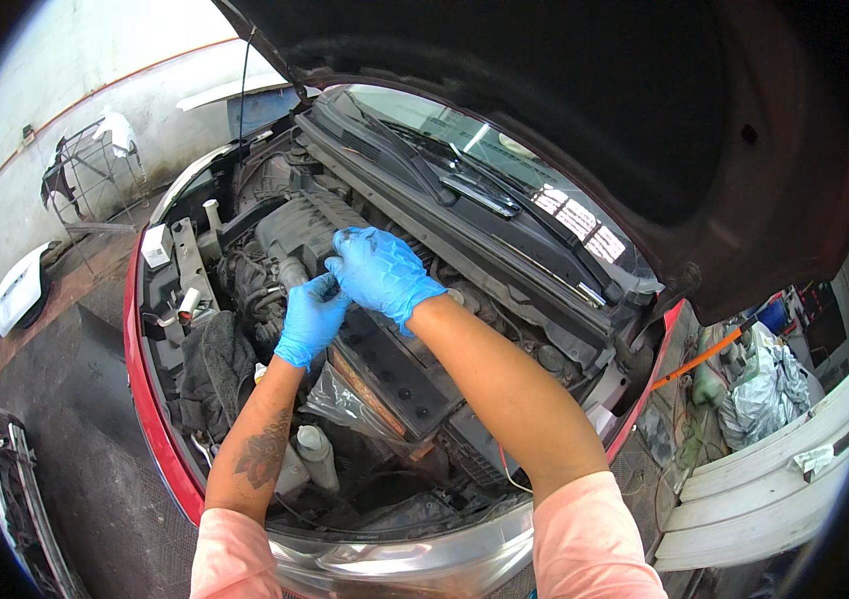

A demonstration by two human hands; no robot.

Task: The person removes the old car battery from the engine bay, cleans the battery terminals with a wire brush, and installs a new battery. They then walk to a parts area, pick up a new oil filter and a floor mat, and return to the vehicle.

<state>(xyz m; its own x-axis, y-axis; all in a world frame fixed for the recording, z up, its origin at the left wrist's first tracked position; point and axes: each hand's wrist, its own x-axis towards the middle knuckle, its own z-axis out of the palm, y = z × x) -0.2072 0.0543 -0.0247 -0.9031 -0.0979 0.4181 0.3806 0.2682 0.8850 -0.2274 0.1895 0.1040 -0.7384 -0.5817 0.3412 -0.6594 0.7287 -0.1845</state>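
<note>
Both my hands wear blue gloves and meet over the middle of an engine bay. My left hand (312, 317) is closed in a pinch, its fingertips against those of the other hand. My right hand (384, 272) has its fingers curled, and whatever lies between the two is hidden. Just beside the left fingers is a grey hose end (291, 272). Behind the hands sits a dusty black plastic engine housing (299, 228). Under my forearms lies a long black cover (394, 374), with clear plastic sheeting (336, 395) along its near side.
A dark cloth (217, 361), a small white box (157, 246) and a wrench (203, 446) rest along the left side of the bay. A white bottle (316, 454) stands near the front. Overhead is the raised hood (544, 110), with a thin prop rod (245, 95) at left.
</note>
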